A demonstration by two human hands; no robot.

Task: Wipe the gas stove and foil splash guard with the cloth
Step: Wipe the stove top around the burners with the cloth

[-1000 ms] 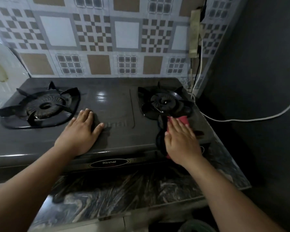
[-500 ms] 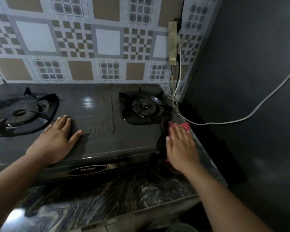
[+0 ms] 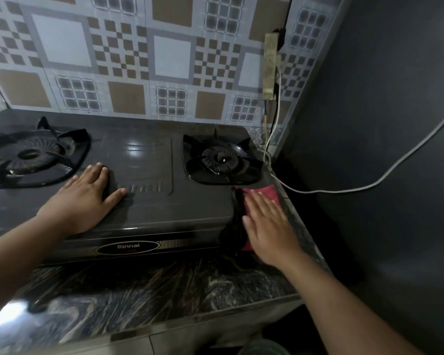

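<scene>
A black two-burner gas stove stands on a dark marbled counter. My right hand lies flat on a red cloth at the stove's front right corner, pressing it down; most of the cloth is hidden under the hand. My left hand rests flat, fingers apart, on the stove top between the left burner and the right burner. The patterned foil splash guard covers the wall behind the stove.
A white cable runs from a wall fitting across the dark right wall. A metal gas hose sits by the stove's right rear corner. The marbled counter extends in front of the stove.
The view has shifted right and nearer. My right hand with the cloth has slid toward the stove's right front corner. My left hand stays flat on the stove top.
</scene>
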